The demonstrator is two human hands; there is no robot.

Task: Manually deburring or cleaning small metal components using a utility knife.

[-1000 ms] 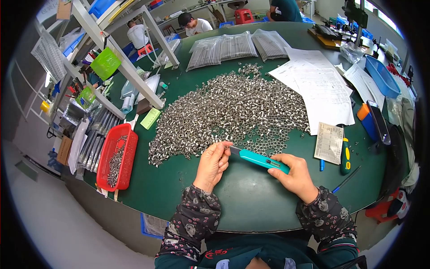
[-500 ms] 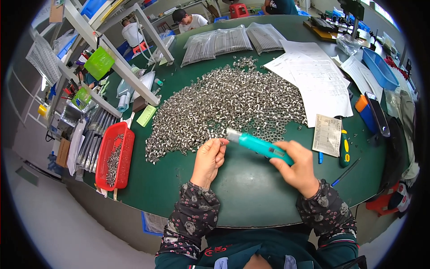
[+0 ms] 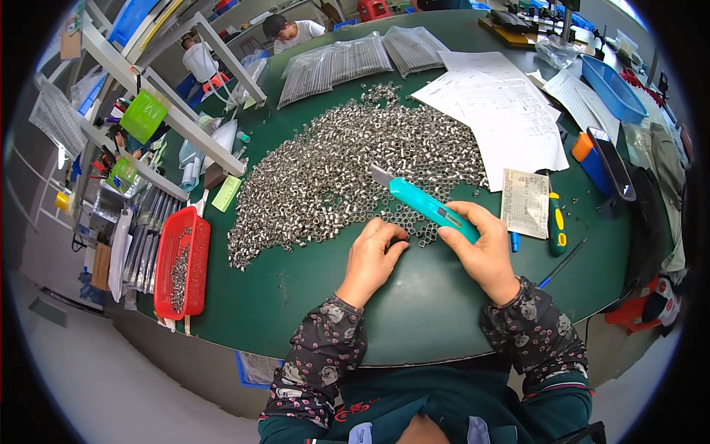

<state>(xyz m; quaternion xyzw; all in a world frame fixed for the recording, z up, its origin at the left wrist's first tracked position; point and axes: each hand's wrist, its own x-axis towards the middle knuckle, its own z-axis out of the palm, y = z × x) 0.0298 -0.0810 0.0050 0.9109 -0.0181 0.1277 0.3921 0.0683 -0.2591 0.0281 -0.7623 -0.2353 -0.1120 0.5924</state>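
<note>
My right hand [image 3: 484,248] grips a teal utility knife [image 3: 433,206], its blade pointing up and left above the heap. A broad pile of small silver metal rings [image 3: 347,159] covers the middle of the green table [image 3: 436,318]. At the pile's near edge, where rings lie in a single layer, my left hand [image 3: 373,259] is lowered with fingers curled and thumb drawn toward the forefinger. Whatever is between those fingertips is too small and hidden to make out. The knife is held just right of my left hand, apart from it.
A red basket [image 3: 181,263] with metal pieces stands left, beside a white shelf frame [image 3: 177,111]. Bagged metal rods [image 3: 333,63] lie at the back. Papers [image 3: 503,118], a card [image 3: 525,203], a green-yellow screwdriver [image 3: 556,226], a phone [image 3: 612,164] and a blue tray [image 3: 614,89] are right.
My left hand has moved right and down to the pile's near edge, away from the blade tip. The knife is tilted more steeply. The whole view has shifted slightly.
</note>
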